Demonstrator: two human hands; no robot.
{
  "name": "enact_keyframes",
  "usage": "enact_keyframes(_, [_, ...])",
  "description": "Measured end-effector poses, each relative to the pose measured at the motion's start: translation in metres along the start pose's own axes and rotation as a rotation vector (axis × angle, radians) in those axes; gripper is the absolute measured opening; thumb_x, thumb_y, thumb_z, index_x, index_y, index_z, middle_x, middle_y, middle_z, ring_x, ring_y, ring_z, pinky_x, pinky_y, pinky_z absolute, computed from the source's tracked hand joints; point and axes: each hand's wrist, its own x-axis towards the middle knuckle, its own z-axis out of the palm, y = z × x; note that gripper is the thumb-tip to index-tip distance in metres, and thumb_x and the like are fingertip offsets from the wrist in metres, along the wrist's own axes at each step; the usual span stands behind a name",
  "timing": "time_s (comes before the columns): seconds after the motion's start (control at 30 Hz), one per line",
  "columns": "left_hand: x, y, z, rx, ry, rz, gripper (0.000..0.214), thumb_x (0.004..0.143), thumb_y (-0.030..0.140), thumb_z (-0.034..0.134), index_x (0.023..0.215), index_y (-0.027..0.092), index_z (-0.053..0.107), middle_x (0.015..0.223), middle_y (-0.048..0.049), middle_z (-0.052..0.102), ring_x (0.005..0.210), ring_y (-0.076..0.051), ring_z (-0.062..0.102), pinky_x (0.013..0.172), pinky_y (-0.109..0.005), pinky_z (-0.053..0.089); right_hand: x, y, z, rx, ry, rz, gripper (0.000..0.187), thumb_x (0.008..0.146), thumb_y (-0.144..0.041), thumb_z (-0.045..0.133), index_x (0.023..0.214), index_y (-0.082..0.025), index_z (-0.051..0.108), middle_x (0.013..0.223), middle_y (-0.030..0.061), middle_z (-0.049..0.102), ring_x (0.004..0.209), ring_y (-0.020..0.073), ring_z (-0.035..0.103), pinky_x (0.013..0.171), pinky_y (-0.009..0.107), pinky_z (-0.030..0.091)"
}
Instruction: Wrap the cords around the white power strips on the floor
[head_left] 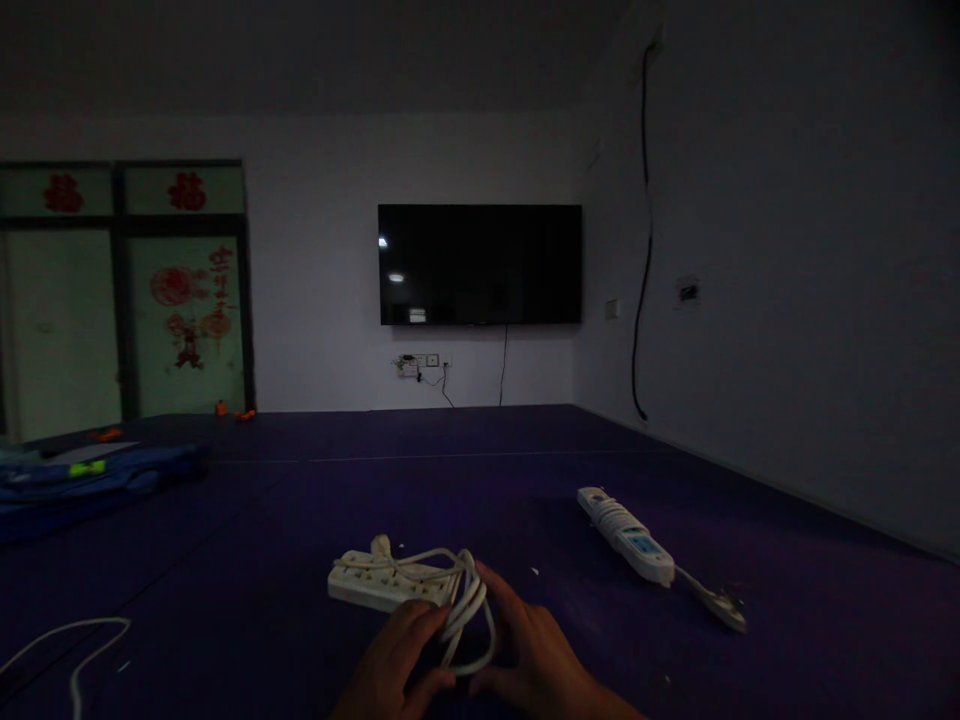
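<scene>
A white power strip lies on the dark purple surface in front of me, its sockets facing up. Its white cord is gathered in loose loops at the strip's right end, and a plug rests on top of the strip. My left hand is curled at the left side of the loops, fingertips against the cord. From the other side, my right hand has its fingers bent around the same loops. Parts of the cord are hidden behind the fingers.
A second power strip, wrapped in its own cord, lies to the right. Blue cloth is at the left, and a loose white cable at the lower left. A television hangs on the far wall; a black cable hangs at right.
</scene>
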Motion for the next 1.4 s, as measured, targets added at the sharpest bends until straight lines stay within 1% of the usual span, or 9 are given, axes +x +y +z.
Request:
enact_keyframes(0.13, [-0.002, -0.002, 0.004, 0.041, 0.045, 0.017, 0.048, 0.086, 0.044, 0.047, 0.130, 0.027, 0.042, 0.114, -0.0076, 0.063, 0.106, -0.020, 0.060, 0.092, -0.031, 0.048, -0.001, 0.006, 0.002, -0.047, 0.026, -0.064, 0.104, 0.052, -0.025, 0.077, 0.141, -0.028, 0.023, 0.095, 0.0023, 0.070, 0.071, 0.0194, 0.066, 0.064, 0.026, 0.049])
enact_keyframes(0.2, [-0.002, -0.005, 0.006, 0.070, 0.076, 0.069, 0.051, 0.086, 0.045, 0.048, 0.132, 0.026, 0.039, 0.114, -0.0084, 0.063, 0.105, -0.020, 0.060, 0.091, -0.031, 0.049, -0.001, 0.009, 0.003, -0.068, 0.033, -0.096, 0.103, 0.054, -0.024, 0.076, 0.141, -0.028, 0.021, 0.101, 0.0036, 0.068, 0.071, 0.0191, 0.066, 0.063, 0.026, 0.049])
enact_keyframes(0.37, [0.004, -0.012, 0.003, 0.110, 0.113, 0.238, 0.063, 0.082, 0.048, 0.053, 0.136, 0.023, 0.034, 0.110, -0.0097, 0.065, 0.098, -0.020, 0.064, 0.082, -0.028, 0.053, -0.001, 0.011, 0.003, -0.096, 0.020, -0.117, 0.106, 0.054, -0.028, 0.077, 0.142, -0.027, 0.019, 0.094, 0.0026, 0.069, 0.066, 0.0178, 0.065, 0.059, 0.024, 0.047])
enact_keyframes(0.67, [0.007, -0.008, -0.002, 0.098, 0.126, 0.249, 0.063, 0.080, 0.047, 0.056, 0.134, 0.021, 0.037, 0.109, -0.0096, 0.066, 0.098, -0.020, 0.063, 0.082, -0.027, 0.053, -0.002, 0.012, 0.004, -0.116, 0.022, -0.116, 0.109, 0.048, -0.024, 0.081, 0.139, -0.026, 0.021, 0.085, -0.0009, 0.070, 0.062, 0.0165, 0.065, 0.054, 0.021, 0.044])
enact_keyframes(0.8, [0.012, -0.003, -0.006, 0.063, 0.143, 0.265, 0.060, 0.081, 0.044, 0.056, 0.133, 0.021, 0.036, 0.106, -0.0095, 0.066, 0.095, -0.019, 0.064, 0.079, -0.025, 0.054, -0.001, 0.015, 0.005, -0.129, 0.050, -0.118, 0.103, 0.049, -0.027, 0.081, 0.136, -0.025, 0.026, 0.079, -0.0027, 0.069, 0.060, 0.0156, 0.064, 0.051, 0.020, 0.041])
enact_keyframes(0.97, [0.017, 0.003, -0.011, 0.043, 0.149, 0.263, 0.056, 0.082, 0.042, 0.056, 0.130, 0.021, 0.039, 0.101, -0.0081, 0.067, 0.091, -0.017, 0.065, 0.077, -0.024, 0.054, -0.003, 0.016, 0.004, -0.120, 0.071, -0.141, 0.097, 0.051, -0.027, 0.080, 0.134, -0.026, 0.029, 0.082, -0.0025, 0.070, 0.058, 0.0140, 0.062, 0.050, 0.020, 0.040])
enact_keyframes(1.2, [0.015, 0.001, -0.008, 0.065, 0.169, 0.265, 0.051, 0.082, 0.043, 0.056, 0.125, 0.019, 0.045, 0.099, -0.0081, 0.068, 0.089, -0.016, 0.065, 0.076, -0.023, 0.054, -0.005, 0.023, 0.009, -0.100, 0.084, -0.176, 0.084, 0.061, -0.032, 0.072, 0.134, -0.025, 0.032, 0.082, -0.0003, 0.069, 0.062, 0.0147, 0.064, 0.054, 0.020, 0.044])
enact_keyframes(1.3, [0.014, 0.002, -0.007, 0.096, 0.207, 0.291, 0.048, 0.083, 0.041, 0.054, 0.124, 0.018, 0.046, 0.097, -0.0081, 0.069, 0.090, -0.016, 0.066, 0.077, -0.023, 0.054, -0.004, 0.025, 0.010, -0.097, 0.089, -0.174, 0.080, 0.061, -0.034, 0.072, 0.132, -0.025, 0.035, 0.083, 0.0004, 0.069, 0.064, 0.0151, 0.064, 0.056, 0.020, 0.045])
enact_keyframes(1.4, [0.015, 0.007, -0.010, 0.125, 0.225, 0.261, 0.044, 0.084, 0.038, 0.054, 0.123, 0.019, 0.047, 0.095, -0.0077, 0.069, 0.090, -0.017, 0.066, 0.079, -0.024, 0.054, -0.004, 0.022, 0.009, -0.089, 0.085, -0.160, 0.074, 0.062, -0.035, 0.072, 0.128, -0.025, 0.040, 0.082, 0.0007, 0.070, 0.063, 0.0149, 0.064, 0.055, 0.020, 0.046])
